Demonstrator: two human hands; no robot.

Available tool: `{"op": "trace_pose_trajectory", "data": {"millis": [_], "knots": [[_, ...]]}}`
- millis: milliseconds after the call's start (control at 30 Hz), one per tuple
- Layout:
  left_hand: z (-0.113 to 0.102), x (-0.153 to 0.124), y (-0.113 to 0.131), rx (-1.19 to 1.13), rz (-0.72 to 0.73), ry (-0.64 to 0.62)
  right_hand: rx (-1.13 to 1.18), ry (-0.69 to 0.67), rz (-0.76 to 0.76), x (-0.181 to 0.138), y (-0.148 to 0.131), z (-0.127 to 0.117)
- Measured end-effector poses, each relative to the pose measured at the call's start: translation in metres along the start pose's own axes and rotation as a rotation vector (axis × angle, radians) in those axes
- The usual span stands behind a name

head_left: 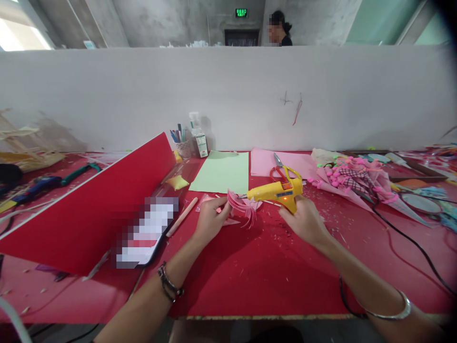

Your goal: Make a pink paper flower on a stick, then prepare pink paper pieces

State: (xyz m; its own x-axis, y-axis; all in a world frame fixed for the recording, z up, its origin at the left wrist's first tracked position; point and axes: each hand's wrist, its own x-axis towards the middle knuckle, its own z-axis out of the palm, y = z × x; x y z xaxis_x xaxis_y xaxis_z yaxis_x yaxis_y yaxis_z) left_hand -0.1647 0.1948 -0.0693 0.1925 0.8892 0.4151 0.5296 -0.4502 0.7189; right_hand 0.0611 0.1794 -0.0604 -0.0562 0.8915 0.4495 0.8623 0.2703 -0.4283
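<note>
My right hand [302, 218] is wrapped round the handle of a yellow hot glue gun [273, 191], on which a small orange light glows. The gun's nozzle points left and meets a fringed pink paper piece [243, 206], or comes very close to it. Pinched between the fingers of my left hand [213, 216] is the left edge of that paper, its cut strips hanging down to the right. Beneath, more pink scraps lie on the red tabletop [235, 276]. Just behind the gun are scissors [278, 164] with red handles.
Green paper sheets [224, 171] and pink sheets [260, 162] lie at the back. A red board [107, 205] leans by a phone [150, 233] and a wooden stick [182, 217]. Pink-wrapped flowers [346, 176] and a black cable [410, 243] are at right. A bottle [199, 138] stands near the partition.
</note>
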Motion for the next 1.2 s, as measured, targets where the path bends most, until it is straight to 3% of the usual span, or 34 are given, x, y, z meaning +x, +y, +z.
{"op": "trace_pose_trajectory", "data": {"millis": [433,1200], "knots": [[-0.003,-0.001,0.009,0.184,0.088,0.068,0.068,0.078,0.038,-0.002,-0.011,-0.005],[-0.002,0.0,0.004,0.282,0.185,0.12,0.031,0.046,-0.051,-0.002,-0.002,-0.001]]}}
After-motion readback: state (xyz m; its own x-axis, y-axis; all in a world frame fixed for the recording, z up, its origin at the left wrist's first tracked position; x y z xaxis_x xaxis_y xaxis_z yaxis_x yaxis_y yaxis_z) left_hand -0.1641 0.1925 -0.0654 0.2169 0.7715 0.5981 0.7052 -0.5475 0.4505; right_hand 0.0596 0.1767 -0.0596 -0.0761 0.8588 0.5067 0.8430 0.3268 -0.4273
